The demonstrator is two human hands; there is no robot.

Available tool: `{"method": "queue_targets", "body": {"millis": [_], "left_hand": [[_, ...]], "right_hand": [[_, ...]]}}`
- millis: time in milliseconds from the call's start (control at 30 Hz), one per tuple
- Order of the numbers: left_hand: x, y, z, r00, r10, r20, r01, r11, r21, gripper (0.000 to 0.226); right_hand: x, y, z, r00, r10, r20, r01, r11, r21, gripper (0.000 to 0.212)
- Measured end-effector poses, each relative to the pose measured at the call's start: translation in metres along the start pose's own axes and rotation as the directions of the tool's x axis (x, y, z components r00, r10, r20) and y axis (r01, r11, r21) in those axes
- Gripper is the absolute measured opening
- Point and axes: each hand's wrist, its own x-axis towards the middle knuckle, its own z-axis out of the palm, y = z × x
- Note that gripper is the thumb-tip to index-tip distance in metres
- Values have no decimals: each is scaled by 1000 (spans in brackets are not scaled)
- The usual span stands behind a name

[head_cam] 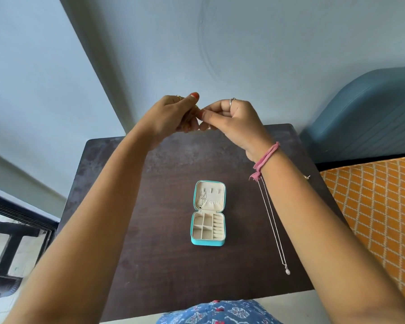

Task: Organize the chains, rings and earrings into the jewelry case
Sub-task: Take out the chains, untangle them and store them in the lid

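Above counter [164, 265], left hand [173, 115] and right hand [229, 118] meet, fingers curled, pinching small item; identity indiscernible. Jewelry case [208, 242] open below; chain [273, 230] lies right of it. Advise: lower before releasing, target ring slots.

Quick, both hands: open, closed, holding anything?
Left hand: fingers curled, pinching something small; what it is cannot be told.
Right hand: fingers curled, pinching at the same spot.

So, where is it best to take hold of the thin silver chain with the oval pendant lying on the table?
Probably pinch the thin silver chain just above its oval pendant, coming from above: it lies flat and straight, with this near end clear of the right forearm.
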Motion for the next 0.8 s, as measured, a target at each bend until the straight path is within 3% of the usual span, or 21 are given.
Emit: {"method": "queue_targets", "body": {"millis": [133, 200, 300, 433, 633, 800], "left_hand": [[0, -2, 0, 999, -20, -30, 24, 992, 126, 48], [-2, 0, 1, 1000, -8, -17, 9, 995, 100, 49], [-3, 1, 2, 997, -55, 49, 62, 987, -147, 50], [-4, -4, -4, 975, -28, 219, 129, 877, -463, 51], [-6, -12, -2, 954, 41, 298, 161, 767, -621, 73], [-8, -15, 10, 958, 95, 272, 145, 656, -741, 77]], "right_hand": [[-3, 2, 1, 999, 37, 7, -37, 999, 16, 16], [-5, 1, 2, 999, 45, 2, -45, 998, 53, 14], [-9, -3, 0, 998, 57, 7, -58, 989, 140, 10], [-11, -7, -7, 990, 98, 97, -112, 981, 159, 8], [-5, -6, -17, 991, 89, 104, -107, 979, 176, 10], [-7, -8, -12, 981, 72, 181, -96, 987, 131, 9]]}}
